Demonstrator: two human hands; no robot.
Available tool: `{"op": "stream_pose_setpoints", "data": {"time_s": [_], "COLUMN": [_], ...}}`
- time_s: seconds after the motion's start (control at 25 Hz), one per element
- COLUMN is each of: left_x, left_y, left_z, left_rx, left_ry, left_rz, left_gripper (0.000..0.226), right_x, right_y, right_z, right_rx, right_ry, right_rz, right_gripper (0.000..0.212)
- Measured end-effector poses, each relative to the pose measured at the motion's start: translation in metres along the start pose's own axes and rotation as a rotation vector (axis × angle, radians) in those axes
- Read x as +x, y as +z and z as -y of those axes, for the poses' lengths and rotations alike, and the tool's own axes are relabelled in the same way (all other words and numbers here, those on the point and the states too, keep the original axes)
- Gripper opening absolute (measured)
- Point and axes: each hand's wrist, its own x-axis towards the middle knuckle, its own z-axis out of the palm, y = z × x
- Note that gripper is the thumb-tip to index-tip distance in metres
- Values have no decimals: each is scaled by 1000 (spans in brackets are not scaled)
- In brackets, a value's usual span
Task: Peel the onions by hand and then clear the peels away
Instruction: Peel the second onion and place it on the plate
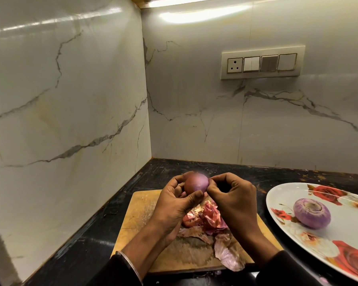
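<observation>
Onion [196, 183] cupped in left hand [175, 203]; right hand [234, 200] fingers curled, pinching its skin above peels [207, 221].

A red onion [195, 183], part brown and part shiny purple, is up in the air. Pink, papery peels [207, 221] lie in a heap below it. At 3 o'clock sits a peeled purple onion [312, 213].
</observation>
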Motion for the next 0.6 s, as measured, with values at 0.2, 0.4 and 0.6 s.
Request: {"op": "stream_pose_setpoints", "data": {"time_s": [0.2, 0.4, 0.6], "left_x": [-2, -4, -2], "left_y": [5, 6, 4], "left_z": [-5, -6, -6], "left_rx": [-190, -213, -170], "left_ry": [-57, -88, -74], "left_rz": [35, 42, 27], "left_gripper": [57, 48, 45], "right_x": [3, 4, 3], "right_y": [-1, -1, 0], "right_z": [-3, -4, -3], "right_rx": [221, 308, 309], "right_ry": [188, 276, 292], "right_rz": [-32, -26, 16], "right_gripper": [15, 11, 14]}}
